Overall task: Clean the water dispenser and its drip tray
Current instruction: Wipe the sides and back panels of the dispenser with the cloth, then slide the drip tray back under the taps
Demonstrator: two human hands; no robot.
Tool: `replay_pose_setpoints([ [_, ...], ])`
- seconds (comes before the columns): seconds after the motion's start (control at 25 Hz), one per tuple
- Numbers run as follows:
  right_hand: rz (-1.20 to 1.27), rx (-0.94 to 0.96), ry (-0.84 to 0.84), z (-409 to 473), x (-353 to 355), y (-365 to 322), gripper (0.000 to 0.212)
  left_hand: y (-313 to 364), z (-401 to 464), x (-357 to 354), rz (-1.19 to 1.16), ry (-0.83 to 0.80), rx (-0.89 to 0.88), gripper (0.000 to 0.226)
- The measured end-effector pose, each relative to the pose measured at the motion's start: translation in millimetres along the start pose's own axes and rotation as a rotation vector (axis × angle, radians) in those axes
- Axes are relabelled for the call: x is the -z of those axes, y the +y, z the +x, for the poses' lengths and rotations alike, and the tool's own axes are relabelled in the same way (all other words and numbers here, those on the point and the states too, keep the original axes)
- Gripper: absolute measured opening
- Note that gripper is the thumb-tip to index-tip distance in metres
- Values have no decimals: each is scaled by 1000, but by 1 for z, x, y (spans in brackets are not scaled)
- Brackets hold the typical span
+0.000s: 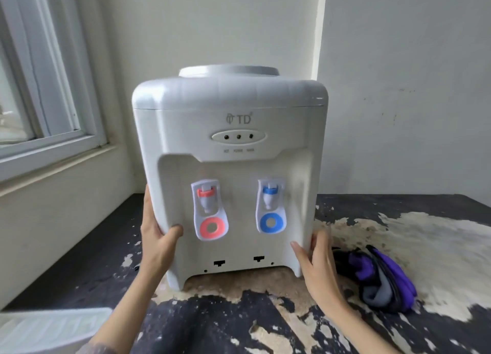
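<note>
Beyond your left hand [156, 228], a white-framed window [39, 93] lets in soft daylight above a pale sill [61, 165]. Past both hands, plain off-white walls [398, 88] meet at a protruding corner. Under your hands, the dark table [218, 324] shows worn, peeling patches of pale beige, widest beyond your right hand [316, 266].
</note>
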State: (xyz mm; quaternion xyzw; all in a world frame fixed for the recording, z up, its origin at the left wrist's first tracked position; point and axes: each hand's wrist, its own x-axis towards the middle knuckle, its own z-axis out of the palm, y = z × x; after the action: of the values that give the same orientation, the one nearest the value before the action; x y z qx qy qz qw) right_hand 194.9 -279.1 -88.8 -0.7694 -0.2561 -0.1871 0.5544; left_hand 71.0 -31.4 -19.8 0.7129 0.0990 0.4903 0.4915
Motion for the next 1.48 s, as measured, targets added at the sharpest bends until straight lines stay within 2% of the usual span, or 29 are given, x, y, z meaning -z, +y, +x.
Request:
replay_pose_setpoints([
  [0.32, -52, -31, 1, -7, -13, -12, 37, -19, 29, 16, -77, -135, 61, 96],
  [0.52, -122, 1, -13, -10, -11, -10, 35, -18, 26, 17, -81, -146, 99, 92],
  [0.68, -97, -43, -53, -8, -7, -13, 35, -7, 7, 35, -1, -330, 143, 78],
  [0.76, -61, -81, -103, -8, -1, -13, 35, -2, -9, 58, 155, -501, 179, 69],
  [0.8, -44, -97, -133, -9, 2, -13, 36, -4, -18, 74, 326, -577, 192, 60],
  [0.92, -65, -107, -131, -13, 4, -15, 51, -17, -45, 130, 844, -636, 188, 42],
  [1.0, -134, 16, -23, -16, -1, -19, 68, -17, -62, 159, 951, -639, 265, 36],
  [1.08, -150, 234, 26, -22, -8, -26, 66, -17, -75, 178, 951, -698, 309, 45],
  [1.16, -192, 426, -85, -31, -16, -33, 39, -22, -80, 189, 963, -706, 211, 64],
  [1.24, -258, 553, -292, -41, -22, -36, 15, -27, -83, 190, 980, -639, 105, 68],
  [1.36, -353, 689, -463, -54, -30, -32, 16, -19, -87, 169, 903, -606, 58, 62],
  [1.48, -339, 651, -497, -54, -30, -33, 22, 0, -89, 112, 839, -696, 1, 63],
])
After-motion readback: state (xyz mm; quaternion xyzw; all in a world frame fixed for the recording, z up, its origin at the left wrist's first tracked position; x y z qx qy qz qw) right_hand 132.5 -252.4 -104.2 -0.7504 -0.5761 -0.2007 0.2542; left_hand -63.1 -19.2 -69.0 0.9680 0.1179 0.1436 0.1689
